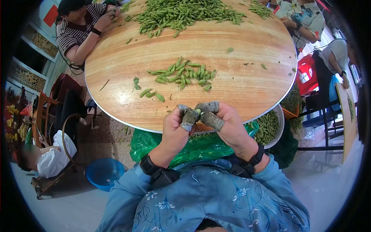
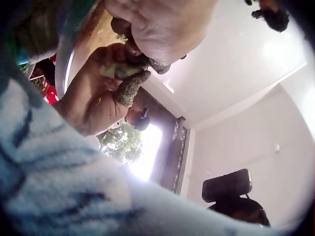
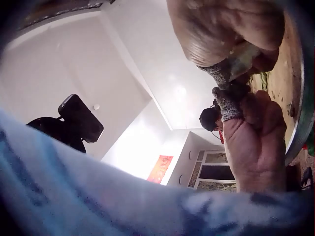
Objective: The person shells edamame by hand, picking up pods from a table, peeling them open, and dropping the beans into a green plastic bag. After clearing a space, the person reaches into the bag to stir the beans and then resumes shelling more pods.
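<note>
My left hand (image 1: 173, 129) and right hand (image 1: 233, 129) meet just over the table's near edge. Grey knitted finger covers (image 1: 211, 120) sleeve the thumbs and some fingers. Between the fingertips of both hands is a small green bean pod (image 1: 198, 111), pinched from each side and mostly hidden. A pale green pod (image 2: 113, 71) shows within the right hand's curled fingers in the left wrist view. Beyond the hands, a small pile of green pods (image 1: 181, 73) lies on the wooden table (image 1: 127, 85), with a few loose pods (image 1: 159, 96) nearer to me.
A large heap of pods (image 1: 181, 13) covers the table's far side. Below the near edge lie a green plastic bag (image 1: 147, 145) and a white basket (image 1: 281, 121) of pods. A blue basin (image 1: 104, 174) stands on the floor at left. People sit around, one at the far left (image 1: 83, 29).
</note>
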{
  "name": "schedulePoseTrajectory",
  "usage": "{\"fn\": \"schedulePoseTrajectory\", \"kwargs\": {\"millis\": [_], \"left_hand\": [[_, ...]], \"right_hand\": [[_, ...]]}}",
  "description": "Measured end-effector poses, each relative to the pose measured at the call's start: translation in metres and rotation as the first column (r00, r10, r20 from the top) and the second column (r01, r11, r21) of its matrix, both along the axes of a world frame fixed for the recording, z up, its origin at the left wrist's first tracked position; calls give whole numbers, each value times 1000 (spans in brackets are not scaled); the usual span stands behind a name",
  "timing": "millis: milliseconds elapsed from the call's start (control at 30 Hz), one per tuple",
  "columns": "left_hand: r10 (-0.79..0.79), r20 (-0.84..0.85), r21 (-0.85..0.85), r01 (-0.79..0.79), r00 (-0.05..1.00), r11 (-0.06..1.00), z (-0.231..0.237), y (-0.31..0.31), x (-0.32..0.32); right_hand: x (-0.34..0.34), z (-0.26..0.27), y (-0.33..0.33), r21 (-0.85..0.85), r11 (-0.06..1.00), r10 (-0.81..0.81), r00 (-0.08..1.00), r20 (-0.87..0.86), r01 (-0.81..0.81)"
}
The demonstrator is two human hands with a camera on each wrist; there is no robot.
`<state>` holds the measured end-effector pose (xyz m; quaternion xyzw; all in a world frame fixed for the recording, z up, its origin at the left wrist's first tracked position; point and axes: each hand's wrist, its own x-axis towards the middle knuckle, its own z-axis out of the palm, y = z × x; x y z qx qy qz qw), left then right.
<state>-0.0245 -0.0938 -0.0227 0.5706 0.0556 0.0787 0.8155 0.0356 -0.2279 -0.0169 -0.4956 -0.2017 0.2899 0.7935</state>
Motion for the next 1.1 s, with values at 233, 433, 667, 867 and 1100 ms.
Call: {"fn": "schedulePoseTrajectory", "kwargs": {"millis": [233,433,667,867,1100], "left_hand": [[-26,-20,-25,25,999,999,-2,5,0],[-108,-331,188,177,937,966,15,17,3],[-232,-337,-60,225,912,973,19,22,-2],[-286,-248,-173,248,925,953,22,20,-3],[-289,-237,-168,254,928,953,16,17,-5]], "right_hand": [[4,4,-1,71,989,145,958,-249,-131],[-1,-6,0,-323,925,-69,925,375,200],[-2,6,-3,-167,893,-18,404,915,418],[-2,7,-2,-194,913,-55,580,813,358],[-8,5,0,-161,964,-130,903,410,211]]}}
